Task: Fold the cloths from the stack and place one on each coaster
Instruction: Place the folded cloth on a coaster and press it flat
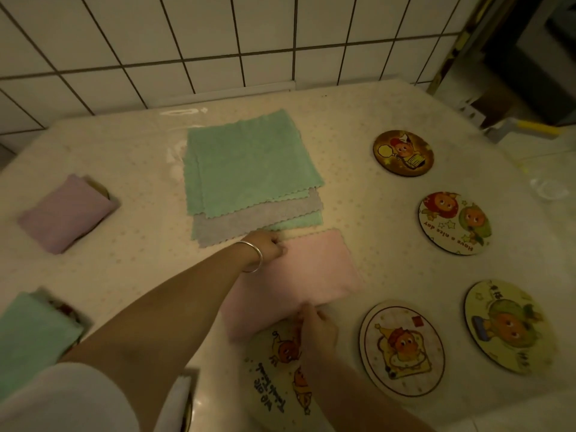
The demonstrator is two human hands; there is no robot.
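Pink cloth (299,275), at the table's (358,126) 6 o'clock: your left hand (268,244) and right hand (314,322) pinch opposite edges. Soft, light, limp; hold it by the corners.

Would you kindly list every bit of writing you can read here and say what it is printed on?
"Have a nice day": coaster with two cartoon faces, along its near rim.
Dark handwriting on the nearest coaster: not legible.
Small characters on the far-right coaster: too blurred to read.
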